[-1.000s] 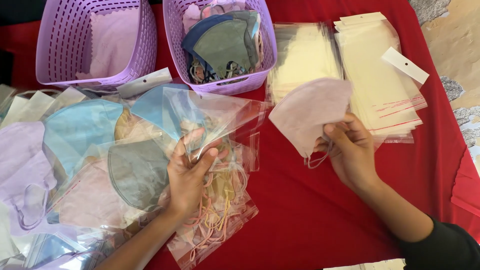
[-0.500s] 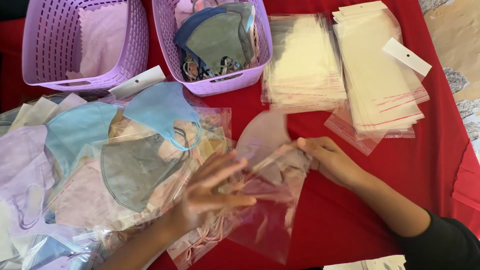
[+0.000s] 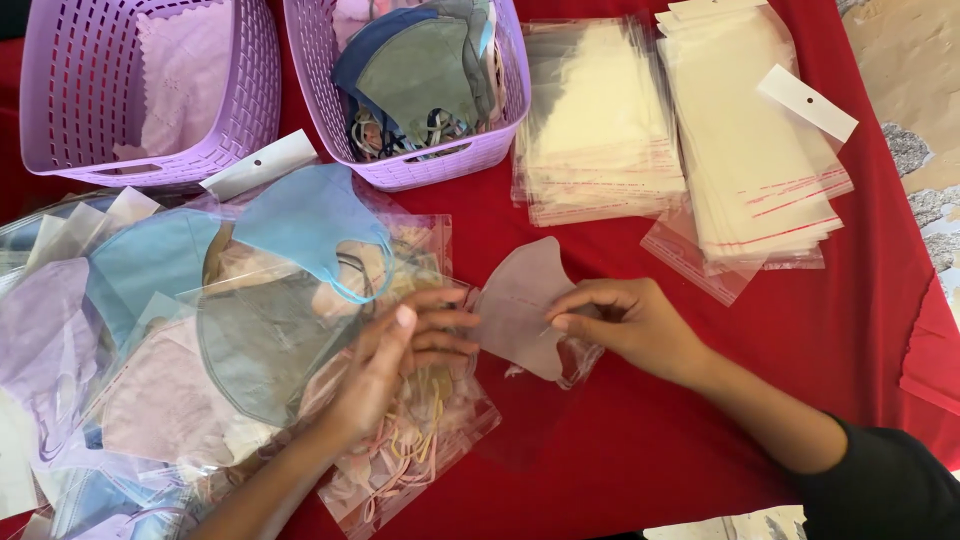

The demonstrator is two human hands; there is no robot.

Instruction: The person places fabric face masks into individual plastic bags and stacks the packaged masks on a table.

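A pale pink face mask (image 3: 515,305) lies partly inside a clear plastic sleeve (image 3: 530,400) on the red cloth. My right hand (image 3: 625,325) pinches the mask's right edge with thumb and forefinger. My left hand (image 3: 395,365) holds the sleeve's open left end, fingers spread over it. The sleeve's lower part is barely visible against the cloth.
Bagged masks in blue (image 3: 305,225), grey (image 3: 265,345) and lilac (image 3: 40,325) are heaped at left, with a bag of ear loops (image 3: 410,465). Two purple baskets (image 3: 150,165) (image 3: 440,165) stand at the back. Stacks of empty clear sleeves (image 3: 595,125) (image 3: 745,140) lie at back right.
The pink mask came down from my raised right hand to the cloth. My left hand took up a clear sleeve, and the mask now sits partly inside it.
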